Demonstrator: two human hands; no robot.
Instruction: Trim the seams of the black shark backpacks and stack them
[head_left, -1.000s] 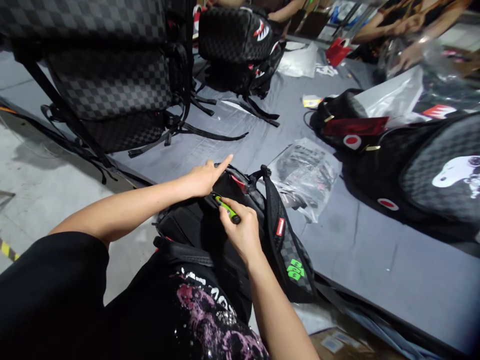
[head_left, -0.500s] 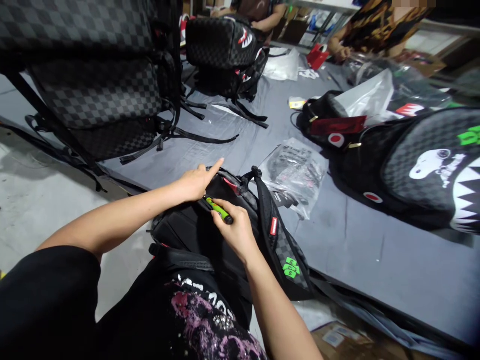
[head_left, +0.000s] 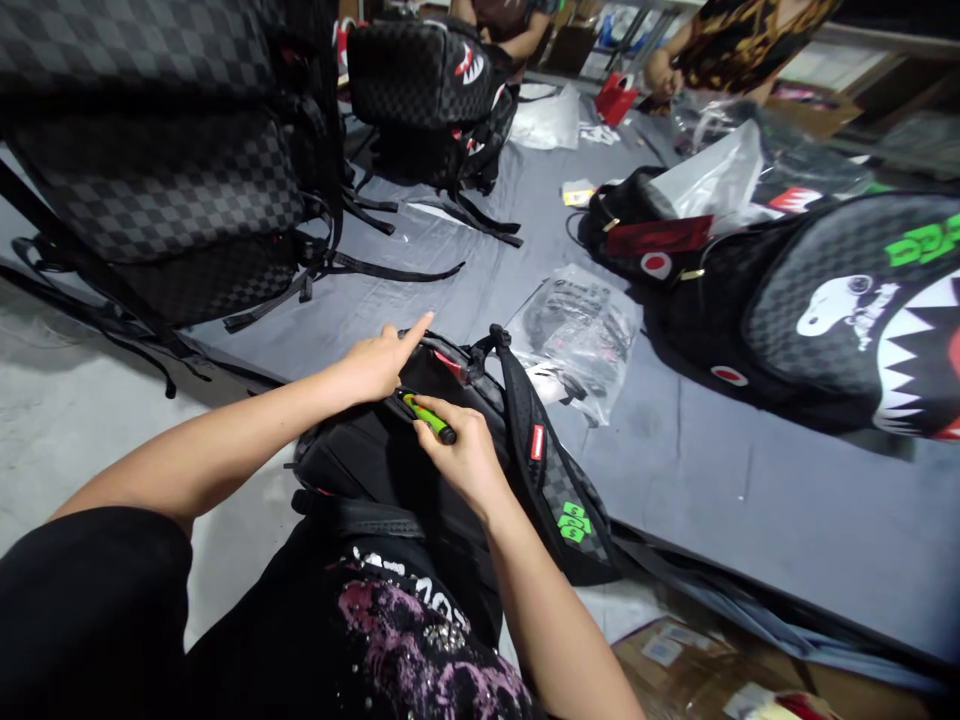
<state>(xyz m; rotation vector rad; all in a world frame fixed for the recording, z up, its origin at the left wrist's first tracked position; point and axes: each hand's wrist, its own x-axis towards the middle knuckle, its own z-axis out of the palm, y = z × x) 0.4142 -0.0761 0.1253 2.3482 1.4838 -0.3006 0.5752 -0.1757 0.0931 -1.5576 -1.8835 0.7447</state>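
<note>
A black backpack (head_left: 352, 455) lies at the table's near edge against my body, its padded strap (head_left: 534, 450) on the right bearing a red label and green patches. My left hand (head_left: 375, 365) grips the bag's far edge, fingers curled on it and index finger stretched out. In my right hand (head_left: 461, 445) is a slim lime-green tool with a black end (head_left: 427, 415); its exact kind is unclear. The tool's far tip meets the bag close beside my left fingers, which partly hide that spot.
Checkered backpacks (head_left: 165, 190) are stacked at left, with another stack (head_left: 409, 80) behind. A clear plastic bag (head_left: 581, 325) lies past the strap. At right rests a shark-mouth backpack (head_left: 810, 310). Two people work across the grey-covered table (head_left: 697, 510); a cardboard box (head_left: 675, 650) sits below.
The view has shifted slightly, so the scene sits a little further left. Both hands keep nearly the same place on the backpack, and the green tool stays in my right hand.
</note>
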